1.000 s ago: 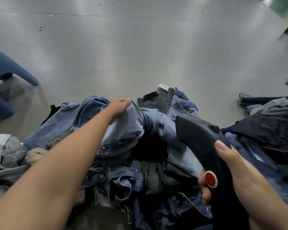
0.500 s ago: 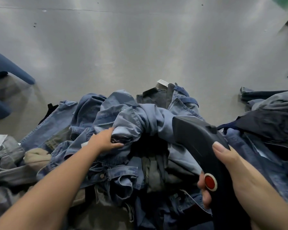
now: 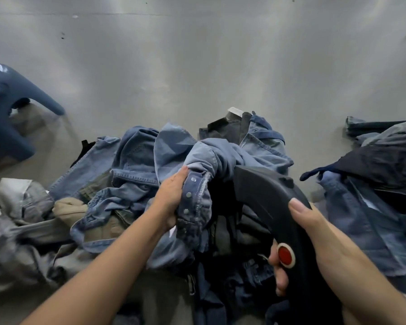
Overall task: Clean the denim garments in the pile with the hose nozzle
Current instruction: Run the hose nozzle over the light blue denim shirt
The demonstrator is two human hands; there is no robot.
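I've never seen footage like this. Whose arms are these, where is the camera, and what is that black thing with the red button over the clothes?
There is no robot here: these are a person's two bare arms, filmed by a wide-angle camera worn on the head, looking down at the hands. On the grey floor lies a pile of denim garments, mostly blue, with some grey and tan pieces. The left hand grips a light blue shirt by its snap-button edge. The right hand holds a black nozzle handle with a red button, pointed into the pile. At far left stands something blue, perhaps a plastic stool.
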